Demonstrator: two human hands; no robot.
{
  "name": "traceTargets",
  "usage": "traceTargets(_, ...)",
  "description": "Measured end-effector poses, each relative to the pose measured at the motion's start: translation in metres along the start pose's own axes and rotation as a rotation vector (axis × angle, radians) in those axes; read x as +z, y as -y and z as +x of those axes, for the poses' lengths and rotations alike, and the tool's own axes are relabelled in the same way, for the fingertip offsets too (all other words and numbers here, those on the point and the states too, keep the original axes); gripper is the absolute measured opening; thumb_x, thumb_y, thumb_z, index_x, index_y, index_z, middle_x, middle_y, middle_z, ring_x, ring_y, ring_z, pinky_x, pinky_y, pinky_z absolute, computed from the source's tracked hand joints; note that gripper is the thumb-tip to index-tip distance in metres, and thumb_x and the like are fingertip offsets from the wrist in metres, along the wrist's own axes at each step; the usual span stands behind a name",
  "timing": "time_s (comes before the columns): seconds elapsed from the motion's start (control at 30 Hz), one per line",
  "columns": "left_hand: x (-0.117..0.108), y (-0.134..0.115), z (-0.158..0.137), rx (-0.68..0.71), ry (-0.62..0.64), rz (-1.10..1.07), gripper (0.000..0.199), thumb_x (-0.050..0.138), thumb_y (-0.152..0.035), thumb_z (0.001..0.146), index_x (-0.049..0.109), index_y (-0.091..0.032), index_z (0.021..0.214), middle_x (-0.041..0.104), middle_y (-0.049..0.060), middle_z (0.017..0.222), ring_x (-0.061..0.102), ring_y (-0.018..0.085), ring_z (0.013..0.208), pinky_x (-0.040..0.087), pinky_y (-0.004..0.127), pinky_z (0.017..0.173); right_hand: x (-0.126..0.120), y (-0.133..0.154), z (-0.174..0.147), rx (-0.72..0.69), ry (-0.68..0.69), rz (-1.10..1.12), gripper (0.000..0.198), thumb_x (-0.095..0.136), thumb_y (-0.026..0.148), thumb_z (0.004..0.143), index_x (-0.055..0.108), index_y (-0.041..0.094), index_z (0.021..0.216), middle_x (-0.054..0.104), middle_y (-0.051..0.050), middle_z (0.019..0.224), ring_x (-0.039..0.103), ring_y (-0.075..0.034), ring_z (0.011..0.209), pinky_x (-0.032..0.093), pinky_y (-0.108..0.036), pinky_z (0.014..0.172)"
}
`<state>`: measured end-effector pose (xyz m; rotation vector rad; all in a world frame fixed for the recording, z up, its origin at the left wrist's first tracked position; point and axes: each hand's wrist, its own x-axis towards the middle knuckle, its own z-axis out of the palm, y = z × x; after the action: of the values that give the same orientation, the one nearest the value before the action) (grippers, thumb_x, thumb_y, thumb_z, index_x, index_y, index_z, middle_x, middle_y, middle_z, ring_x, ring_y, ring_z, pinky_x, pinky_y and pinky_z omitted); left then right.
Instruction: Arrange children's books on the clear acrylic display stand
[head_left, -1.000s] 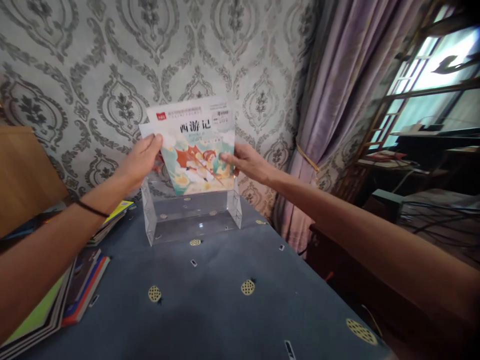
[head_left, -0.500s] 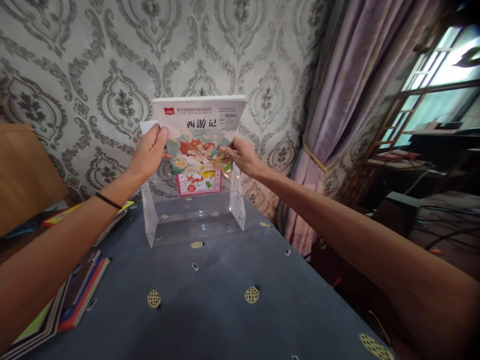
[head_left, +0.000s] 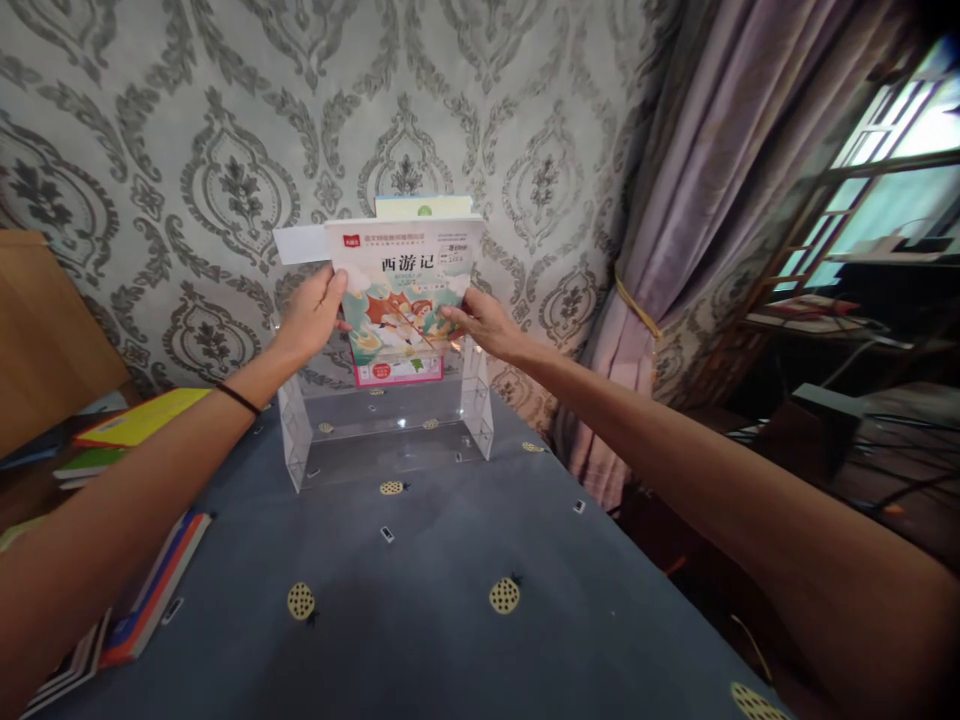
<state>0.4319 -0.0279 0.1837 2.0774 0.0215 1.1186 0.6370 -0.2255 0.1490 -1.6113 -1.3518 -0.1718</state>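
Observation:
A book (head_left: 409, 265) with a white and green illustrated cover and large black Chinese characters is held upright between my hands. My left hand (head_left: 311, 310) grips its left edge, thumb on the front cover. On the right edge, my right hand (head_left: 484, 322) is closed with its thumb across the cover. Behind and below it stands a clear acrylic rack (head_left: 296, 430). A pink-bordered book (head_left: 400, 375) shows partly under the held book. Above the held book rises the pale yellow top of another book (head_left: 425, 207). A white card or page (head_left: 302, 245) sticks out on the left.
Stacked books (head_left: 150, 415) and more books (head_left: 157, 590) lie at the left of the blue pineapple-print tablecloth (head_left: 405, 640). A wooden box or panel (head_left: 56, 320) stands behind them. Patterned wallpaper is at the back, with a tied purple curtain (head_left: 622, 370) to the right.
Both hands have lowered the book slightly, and it now covers more of the pink-bordered book. The pale yellow book top has come into view above it. My head view has shifted a little.

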Motion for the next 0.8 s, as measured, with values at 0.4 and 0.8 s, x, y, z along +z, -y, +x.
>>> traceTargets(0.4, 0.005, 0.015, -0.003, -0.071, 0.070, 0.783, 0.049, 0.026, -0.045, 0.105, 0.062, -0.013, 0.101, 0.070, 0.020, 0.097, 0.068, 0.037, 0.110, 0.047, 0.048, 0.102, 0.008, 0.015, -0.006, 0.243, 0.174, -0.758, 0.032, 0.049, 0.041, 0.104, 0.063, 0.015, 0.093, 0.069, -0.012, 0.099, 0.063, -0.023, 0.092, 0.040, -0.028, 0.071)
traceTargets(0.8, 0.014, 0.030, -0.008, -0.103, 0.190, 0.731, 0.043, 0.036, -0.042, 0.103, 0.049, -0.014, 0.132, 0.071, 0.020, 0.122, 0.073, 0.036, 0.102, 0.054, 0.045, 0.089, 0.012, 0.012, -0.005, 0.298, 0.270, -0.786, 0.040, 0.046, 0.042, 0.107, 0.069, 0.014, 0.090, 0.075, -0.011, 0.088, 0.070, -0.019, 0.084, 0.041, -0.023, 0.068)
